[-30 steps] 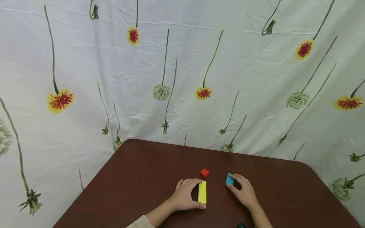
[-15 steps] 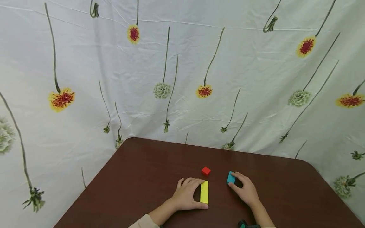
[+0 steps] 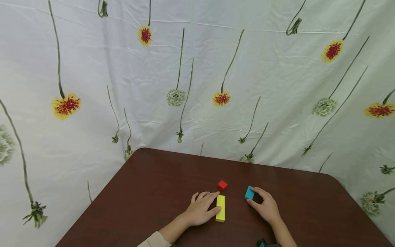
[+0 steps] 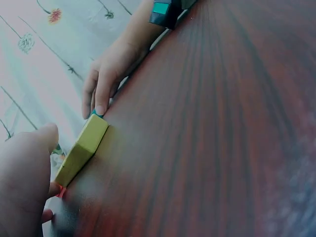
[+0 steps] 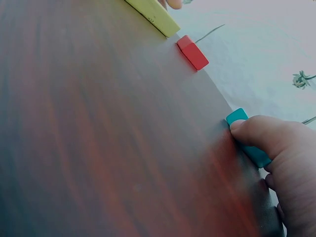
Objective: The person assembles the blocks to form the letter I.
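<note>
A long yellow block (image 3: 220, 208) lies on the table, its length running away from me. My left hand (image 3: 200, 210) is spread at its left side, thumb at the block's edge and fingers near its far end; in the left wrist view the thumb stands apart from the yellow block (image 4: 83, 148). My right hand (image 3: 267, 207) pinches a small blue block (image 3: 249, 192) between thumb and fingers; the right wrist view has the thumb pressed on the blue block (image 5: 256, 154). Between and beyond the hands sits a small red block (image 3: 222, 185), untouched.
The dark brown tabletop (image 3: 154, 185) has rounded far corners. Behind it hangs a white cloth (image 3: 197, 79) printed with flowers. A dark strap with a teal patch (image 3: 263, 243) shows near the right wrist.
My left hand has let go of the yellow block; its thumb has moved from the near end to the left side. The right hand keeps its hold on the blue block.
</note>
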{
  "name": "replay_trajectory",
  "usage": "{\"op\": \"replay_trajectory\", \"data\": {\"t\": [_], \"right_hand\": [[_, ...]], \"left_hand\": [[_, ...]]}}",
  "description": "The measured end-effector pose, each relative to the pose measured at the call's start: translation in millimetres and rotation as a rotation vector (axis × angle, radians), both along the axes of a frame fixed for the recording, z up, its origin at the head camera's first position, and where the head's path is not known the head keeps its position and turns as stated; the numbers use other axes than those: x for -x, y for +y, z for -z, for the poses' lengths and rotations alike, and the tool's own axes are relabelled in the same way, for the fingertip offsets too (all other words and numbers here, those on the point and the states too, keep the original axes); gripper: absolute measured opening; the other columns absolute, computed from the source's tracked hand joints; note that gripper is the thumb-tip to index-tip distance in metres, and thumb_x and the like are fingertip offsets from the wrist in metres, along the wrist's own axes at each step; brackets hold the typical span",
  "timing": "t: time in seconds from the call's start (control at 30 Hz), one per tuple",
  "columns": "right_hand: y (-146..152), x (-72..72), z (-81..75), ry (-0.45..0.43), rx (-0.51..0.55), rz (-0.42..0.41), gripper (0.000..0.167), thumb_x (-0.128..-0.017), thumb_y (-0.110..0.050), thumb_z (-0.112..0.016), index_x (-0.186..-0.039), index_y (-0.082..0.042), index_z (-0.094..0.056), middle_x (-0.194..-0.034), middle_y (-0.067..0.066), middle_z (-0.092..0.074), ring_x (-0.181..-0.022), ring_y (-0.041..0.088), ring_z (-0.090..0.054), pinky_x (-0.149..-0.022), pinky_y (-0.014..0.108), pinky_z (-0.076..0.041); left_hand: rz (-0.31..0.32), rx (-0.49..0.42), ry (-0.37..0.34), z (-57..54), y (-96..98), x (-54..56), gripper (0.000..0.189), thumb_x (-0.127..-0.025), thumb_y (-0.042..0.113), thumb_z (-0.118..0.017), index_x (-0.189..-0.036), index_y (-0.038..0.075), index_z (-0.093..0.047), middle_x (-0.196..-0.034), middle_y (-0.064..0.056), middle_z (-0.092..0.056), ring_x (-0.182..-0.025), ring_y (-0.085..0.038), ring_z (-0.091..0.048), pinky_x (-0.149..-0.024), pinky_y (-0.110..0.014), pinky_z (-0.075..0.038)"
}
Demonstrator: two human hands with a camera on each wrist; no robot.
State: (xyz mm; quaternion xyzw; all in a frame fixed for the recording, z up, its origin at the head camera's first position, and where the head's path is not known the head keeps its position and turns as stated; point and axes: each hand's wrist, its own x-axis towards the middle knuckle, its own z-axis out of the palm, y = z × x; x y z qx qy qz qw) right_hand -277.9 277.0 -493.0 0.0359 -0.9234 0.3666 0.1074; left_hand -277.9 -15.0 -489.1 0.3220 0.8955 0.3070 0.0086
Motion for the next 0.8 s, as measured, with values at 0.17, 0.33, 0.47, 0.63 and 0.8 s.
{"op": "replay_trajectory", "data": {"t": [0.17,0.33,0.47,0.63,0.8], "right_hand": [[-1.3,0.3,-0.4,0.001,0.002,0.012,0.056,-0.086,-0.03,-0.076,-0.134,-0.006,-0.059,-0.141,0.021,-0.049,-0.131,0.043,-0.04,-0.103,0.059,-0.034],[-1.8,-1.0,-1.4,0.003,0.008,0.006,0.054,-0.087,-0.026,-0.075,-0.134,-0.005,-0.059,-0.14,0.023,-0.049,-0.13,0.045,-0.04,-0.102,0.06,-0.033],[-2.0,-1.8,-2.4,-0.003,0.037,0.011,0.054,-0.086,-0.027,-0.077,-0.132,-0.006,-0.06,-0.139,0.021,-0.05,-0.13,0.043,-0.041,-0.102,0.059,-0.034],[-0.7,-2.3,-3.3,-0.011,0.059,0.02,0.056,-0.084,-0.031,-0.079,-0.131,-0.006,-0.062,-0.138,0.019,-0.051,-0.129,0.041,-0.042,-0.102,0.058,-0.035],[-0.1,-2.4,-4.3,-0.009,0.061,0.024,0.057,-0.083,-0.032,-0.079,-0.13,-0.006,-0.062,-0.137,0.019,-0.052,-0.128,0.041,-0.044,-0.102,0.057,-0.035]], "left_hand": [[0.021,-0.003,-0.008,-2.0,-2.5,-0.6,0.056,-0.103,0.048,-0.038,-0.149,0.015,-0.042,-0.15,-0.003,-0.042,-0.137,-0.032,-0.033,-0.106,-0.067,-0.012],[0.042,0.022,-0.014,-1.1,-4.0,0.4,0.054,-0.103,0.046,-0.039,-0.149,0.017,-0.042,-0.153,0.0,-0.038,-0.14,-0.031,-0.031,-0.106,-0.067,-0.011],[0.049,0.034,-0.016,-0.2,-3.8,1.6,0.055,-0.103,0.047,-0.039,-0.149,0.018,-0.041,-0.154,0.0,-0.037,-0.14,-0.031,-0.03,-0.107,-0.066,-0.011],[0.048,0.034,-0.015,0.0,-3.2,1.4,0.055,-0.103,0.048,-0.039,-0.149,0.018,-0.042,-0.153,0.0,-0.038,-0.14,-0.03,-0.031,-0.106,-0.066,-0.011],[0.045,0.042,-0.012,-0.5,-2.9,0.9,0.056,-0.103,0.047,-0.04,-0.149,0.017,-0.042,-0.152,0.001,-0.039,-0.14,-0.028,-0.032,-0.107,-0.066,-0.012]]}}
